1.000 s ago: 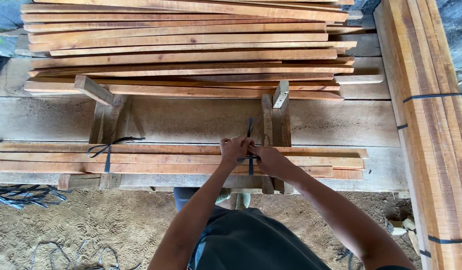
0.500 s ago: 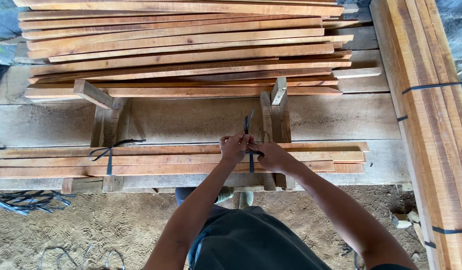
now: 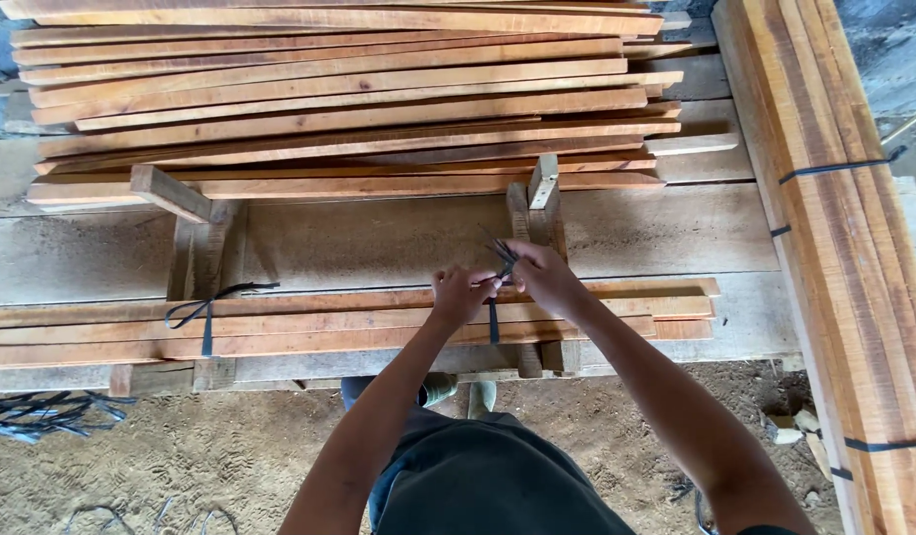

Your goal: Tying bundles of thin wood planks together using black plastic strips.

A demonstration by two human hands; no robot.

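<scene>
Head view: bundle of slats (image 3: 309,325) lies on the bench (image 3: 379,238), long axis running 9 to 3 o'clock. First strap (image 3: 206,315) near the 9 o'clock end is already knotted. Second strap (image 3: 495,297) is wrapped but not yet tied: left hand (image 3: 460,293) and right hand (image 3: 543,277) each pinch an end

Bundled wood, no labels, signs or screens

The only packages are strapped timber: a flat bundle of orange-brown wooden slats (image 3: 329,325) lying across the near edge of the workbench (image 3: 379,238), bound by a knotted dark strap (image 3: 206,315) at its left; a taller bundle of planks (image 3: 844,248) running along the right side, ringed by thin dark bands (image 3: 834,168); no printed surface shows anywhere.
</scene>
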